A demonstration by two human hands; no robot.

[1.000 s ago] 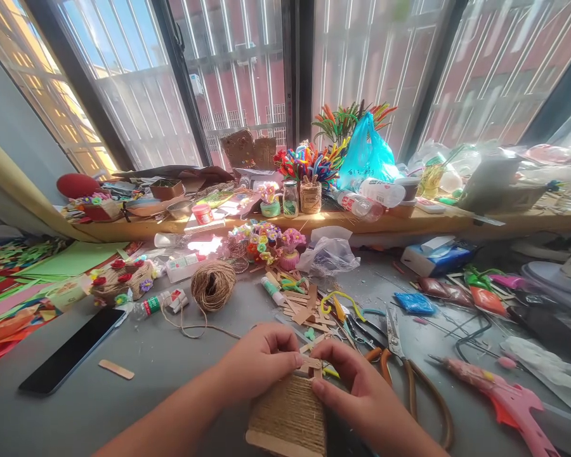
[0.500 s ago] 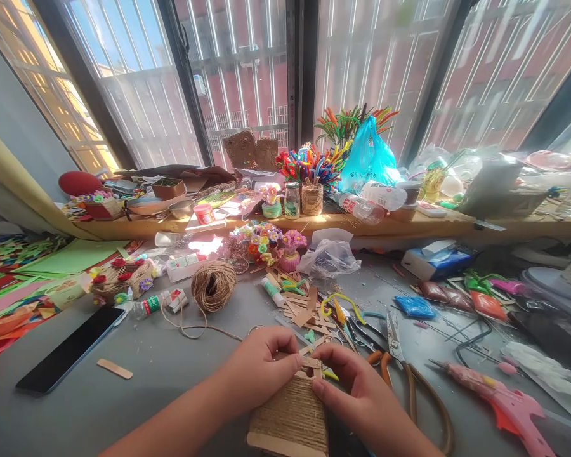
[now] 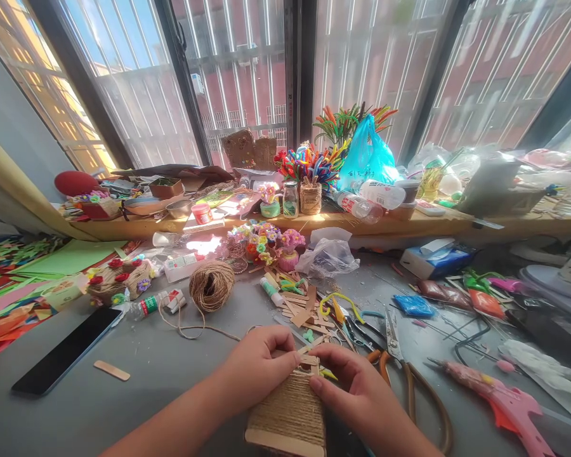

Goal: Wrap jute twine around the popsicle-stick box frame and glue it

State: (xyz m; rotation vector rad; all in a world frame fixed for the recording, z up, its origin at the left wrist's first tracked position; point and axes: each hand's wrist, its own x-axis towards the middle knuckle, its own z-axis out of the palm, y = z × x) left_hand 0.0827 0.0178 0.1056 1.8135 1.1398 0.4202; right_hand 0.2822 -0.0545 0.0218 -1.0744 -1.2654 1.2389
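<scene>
Twine wraps in close rows around a frame of wooden craft sticks (image 3: 288, 412), low in the middle of the head view. My left hand (image 3: 261, 365) is closed at its upper left end, thumb pressing near the top stick. At the upper right corner, my right hand (image 3: 354, 387) pinches the frame between thumb and fingers. A strand of twine runs from the ball of twine (image 3: 212, 285) to behind my left hand, whose fingertips are partly hidden. One loose craft stick (image 3: 111, 370) lies to the left of my forearm.
Large scissors (image 3: 402, 355) and a pink glue gun (image 3: 497, 393) lie to the right. A pile of craft sticks (image 3: 299, 304) sits beyond my hands. On the left are a phone (image 3: 69, 349) and coloured paper (image 3: 71, 263). The crowded windowsill (image 3: 247, 223) runs along the back.
Both hands keep their grip on the twine-wrapped frame, with only tiny finger shifts. The whole view drifts slightly; nothing else has visibly moved.
</scene>
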